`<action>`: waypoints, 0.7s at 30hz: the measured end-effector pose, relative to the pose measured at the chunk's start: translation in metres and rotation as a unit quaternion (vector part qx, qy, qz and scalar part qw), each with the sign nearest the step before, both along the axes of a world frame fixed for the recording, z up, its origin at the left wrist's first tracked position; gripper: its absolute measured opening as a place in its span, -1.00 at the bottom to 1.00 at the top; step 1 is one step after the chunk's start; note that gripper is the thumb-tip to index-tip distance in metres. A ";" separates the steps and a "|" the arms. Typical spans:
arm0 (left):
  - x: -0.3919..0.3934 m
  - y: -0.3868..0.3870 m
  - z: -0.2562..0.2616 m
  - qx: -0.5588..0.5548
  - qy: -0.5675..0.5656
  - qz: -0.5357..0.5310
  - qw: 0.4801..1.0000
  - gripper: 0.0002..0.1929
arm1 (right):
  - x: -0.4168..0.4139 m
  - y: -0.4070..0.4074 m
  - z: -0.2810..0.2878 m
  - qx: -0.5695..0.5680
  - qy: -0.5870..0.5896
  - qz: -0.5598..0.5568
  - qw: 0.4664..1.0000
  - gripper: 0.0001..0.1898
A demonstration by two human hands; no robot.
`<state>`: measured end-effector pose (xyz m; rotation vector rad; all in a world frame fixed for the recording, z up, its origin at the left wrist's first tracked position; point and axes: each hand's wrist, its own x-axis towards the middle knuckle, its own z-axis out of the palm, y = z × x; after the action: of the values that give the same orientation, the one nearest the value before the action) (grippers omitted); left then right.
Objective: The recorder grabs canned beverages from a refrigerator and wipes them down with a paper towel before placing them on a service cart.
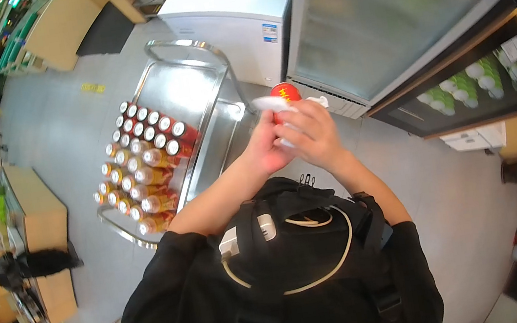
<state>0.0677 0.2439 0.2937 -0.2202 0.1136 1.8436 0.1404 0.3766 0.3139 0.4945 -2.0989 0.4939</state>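
Observation:
In front of my chest, both hands are around a red drink can (285,90) that bears yellow writing. My left hand (266,147) grips it from the left, partly hidden by the other hand's fingers. My right hand (312,133) presses a crumpled white tissue or cloth (272,103) around the can's side; a loose end sticks out beyond the fingers. The can's lower part is covered by the hands. To the left, a stainless steel trolley (161,83) carries rows of red cans (179,132) and several yellow-and-red bottles or cans (152,175) on its top tray.
A glass-door fridge (367,20) stands ahead to the right, beside a white chest freezer (229,30). Further right is a dark-framed cabinet (472,84) with green and white items. A person (29,268) stands by a wooden counter (40,209) at far left.

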 end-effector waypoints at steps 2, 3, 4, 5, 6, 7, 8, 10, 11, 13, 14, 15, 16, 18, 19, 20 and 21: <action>-0.002 -0.002 -0.010 -0.024 0.013 0.053 0.998 -0.39 | -0.003 0.002 -0.014 -0.010 0.029 -0.011 0.999 -0.58; 0.000 -0.004 -0.006 -0.024 0.011 0.068 0.997 -0.39 | -0.002 0.000 -0.016 -0.010 0.027 0.004 1.000 -0.58; 0.002 -0.005 -0.001 -0.049 0.032 0.089 0.994 -0.40 | 0.000 -0.002 -0.017 -0.042 0.019 -0.012 0.999 -0.59; 0.004 -0.005 0.005 -0.074 0.051 0.110 0.990 -0.41 | 0.002 -0.005 -0.018 -0.074 0.011 -0.029 0.997 -0.59; 0.010 -0.004 0.017 -0.077 0.037 0.153 0.985 -0.42 | 0.001 -0.009 -0.020 -0.116 0.007 -0.025 0.993 -0.56; 0.009 -0.002 0.019 -0.079 0.035 0.162 0.983 -0.42 | -0.002 -0.016 -0.020 -0.117 0.004 -0.015 0.993 -0.56; 0.008 0.000 0.020 -0.090 0.174 0.235 0.952 -0.44 | -0.005 -0.025 -0.018 -0.304 -0.036 -0.018 0.952 -0.54; 0.000 0.000 0.014 -0.123 0.340 0.300 0.883 -0.39 | -0.018 -0.044 -0.008 -0.730 -0.117 0.081 0.668 -0.55; -0.005 -0.001 0.011 -0.126 0.337 0.305 0.882 -0.39 | -0.024 -0.038 -0.006 -0.730 -0.123 0.084 0.667 -0.55; -0.015 -0.005 0.007 -0.238 0.579 0.326 0.708 -0.30 | -0.033 -0.015 -0.008 -0.838 -0.242 0.169 0.459 -0.59; -0.023 -0.011 0.006 -0.276 0.643 0.278 0.659 -0.20 | -0.038 -0.010 -0.021 -0.854 -0.266 0.159 0.418 -0.66; -0.035 -0.015 0.000 -0.275 0.641 0.279 0.660 -0.20 | -0.043 -0.005 -0.034 -0.853 -0.267 0.157 0.420 -0.66; -0.049 -0.018 -0.009 -0.252 0.698 0.227 0.631 -0.18 | -0.048 -0.002 -0.045 -0.837 -0.308 0.160 0.423 -0.64; -0.071 -0.030 -0.017 -0.254 0.813 0.176 0.493 -0.13 | -0.057 0.001 -0.056 -0.819 -0.374 0.160 0.404 -0.64; -0.081 -0.038 -0.020 -0.256 0.811 0.180 0.494 -0.13 | -0.062 0.003 -0.062 -0.817 -0.378 0.160 0.405 -0.64; -0.091 -0.045 -0.027 -0.261 0.806 0.141 0.513 -0.13 | -0.067 0.005 -0.072 -0.804 -0.418 0.159 0.392 -0.64; -0.102 -0.052 -0.028 -0.264 0.798 0.103 0.532 -0.13 | -0.076 0.004 -0.077 -0.790 -0.456 0.156 0.379 -0.64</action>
<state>-0.0343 0.1916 0.2655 1.1942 1.9958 1.5509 0.0648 0.3806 0.2368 -0.7913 -1.1246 3.0234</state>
